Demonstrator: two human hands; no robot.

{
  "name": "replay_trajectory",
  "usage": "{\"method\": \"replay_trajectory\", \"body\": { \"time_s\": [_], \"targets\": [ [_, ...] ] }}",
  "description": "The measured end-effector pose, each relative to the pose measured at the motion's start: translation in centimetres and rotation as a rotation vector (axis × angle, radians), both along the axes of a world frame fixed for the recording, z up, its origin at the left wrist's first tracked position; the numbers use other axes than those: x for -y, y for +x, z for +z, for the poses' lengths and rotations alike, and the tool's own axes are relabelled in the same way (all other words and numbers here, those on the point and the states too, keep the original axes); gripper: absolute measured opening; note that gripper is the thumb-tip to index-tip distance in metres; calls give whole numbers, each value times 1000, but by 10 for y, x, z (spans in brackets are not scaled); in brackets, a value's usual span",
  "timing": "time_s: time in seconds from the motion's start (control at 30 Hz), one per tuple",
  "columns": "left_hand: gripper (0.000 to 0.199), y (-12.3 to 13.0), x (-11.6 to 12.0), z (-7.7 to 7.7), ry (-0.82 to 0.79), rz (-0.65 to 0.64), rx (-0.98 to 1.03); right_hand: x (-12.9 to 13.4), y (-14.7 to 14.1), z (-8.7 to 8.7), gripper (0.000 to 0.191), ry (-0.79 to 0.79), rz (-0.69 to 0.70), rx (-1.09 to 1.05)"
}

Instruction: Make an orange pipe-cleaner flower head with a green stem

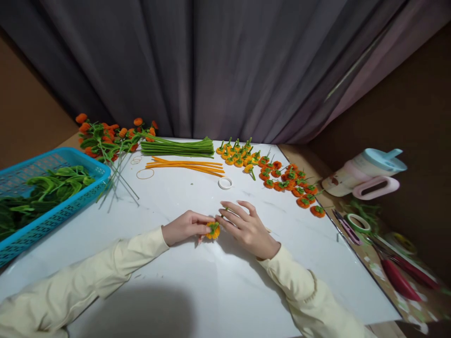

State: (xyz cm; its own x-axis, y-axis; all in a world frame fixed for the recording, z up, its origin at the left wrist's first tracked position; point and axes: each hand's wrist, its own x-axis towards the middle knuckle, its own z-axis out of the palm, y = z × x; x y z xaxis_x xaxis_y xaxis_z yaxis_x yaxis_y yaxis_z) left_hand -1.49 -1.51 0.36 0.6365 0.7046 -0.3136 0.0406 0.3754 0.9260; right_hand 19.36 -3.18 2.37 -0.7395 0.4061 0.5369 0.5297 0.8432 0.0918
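Observation:
A yellow-orange fuzzy pipe-cleaner flower [213,231] with a green centre is pinched between the thumb and fingers of my left hand [186,227], just above the white tabletop. My right hand [246,230] is beside it, its fingertips at the flower's short green stem [225,212]. The right thumb is hidden beneath the hand, while the outer fingers fan out. Beyond the hands lie a white ring-shaped roll [225,183] and a loose row of orange pipe cleaners [186,165].
Green pipe cleaners [178,147] lie at the back, beside yellow flowers [237,152] and orange flowers [282,178]. At left are a blue basket [102,173] of leaves and orange flower stems [112,136]. A tumbler [362,173], green tape [358,223] and red-handled pliers [398,279] are at right.

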Motion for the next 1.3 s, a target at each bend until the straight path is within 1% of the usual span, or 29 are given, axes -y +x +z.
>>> {"method": "replay_trajectory", "body": {
  "time_s": [0.1,0.17,0.2,0.27,0.33,0.37,0.43,0.5,0.6,0.7,0.8,0.93,1.03,1.1,1.2,1.3],
  "targets": [
    [37,1,1,-2,13,-4,-15,-1,-1,-3,23,-2,5,-2],
    [42,2,2,-3,10,32,-10,-4,0,-3,24,-58,-51,-43],
    [45,2,2,-4,7,62,0,-6,2,-3,25,-96,-114,-84],
    [47,3,2,-5,0,125,37,-12,9,0,29,-191,-284,-154],
    [42,4,1,-4,-19,171,76,-17,16,4,27,-319,-418,-130],
    [39,5,1,-3,-37,187,91,-18,19,6,24,-393,-442,-82],
    [33,5,-1,-1,-86,206,119,-19,21,8,22,-515,-425,21],
    [29,5,-2,1,-130,208,153,-19,19,7,29,-574,-398,102],
    [24,4,-4,3,-178,203,198,-20,14,2,32,-570,-414,261],
    [21,2,-6,4,-226,213,213,-24,15,5,23,-560,-436,378],
    [19,0,-8,4,-249,210,213,-24,20,22,22,-555,-380,365],
    [19,-1,-8,2,-236,158,223,-19,16,58,25,-527,-191,351],
    [22,-2,-8,1,-237,166,239,-17,4,79,25,-426,-52,460],
    [23,-2,-8,2,-243,172,243,-19,-4,86,22,-327,22,560],
    [23,-2,-8,3,-257,159,247,-26,-11,90,20,-189,103,659],
    [22,-2,-9,3,-275,133,255,-33,-14,92,23,-156,172,701]
  ]
}}
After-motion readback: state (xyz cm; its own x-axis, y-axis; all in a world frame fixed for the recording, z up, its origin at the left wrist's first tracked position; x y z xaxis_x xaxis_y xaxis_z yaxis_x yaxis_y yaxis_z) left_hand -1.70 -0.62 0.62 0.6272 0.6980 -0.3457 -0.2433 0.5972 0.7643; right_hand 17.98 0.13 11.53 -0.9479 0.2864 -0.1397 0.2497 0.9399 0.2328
